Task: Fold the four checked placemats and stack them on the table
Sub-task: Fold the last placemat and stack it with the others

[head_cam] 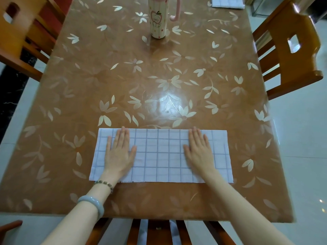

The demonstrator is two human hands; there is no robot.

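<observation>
A folded checked placemat (161,156) lies low in the frame on the floral brown table (123,76). The left hand (119,152) and right hand (200,151) press flat on it, fingers extended, gripping nothing. A tumbler (158,18) stands at upper centre; wooden chairs (290,48) flank the table.

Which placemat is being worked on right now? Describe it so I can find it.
On the floral brown table, look at the near edge. The checked placemat lies there as a long folded strip, with the left hand and right hand flat on it. The other checked cloth sits untouched at the far right corner.
</observation>
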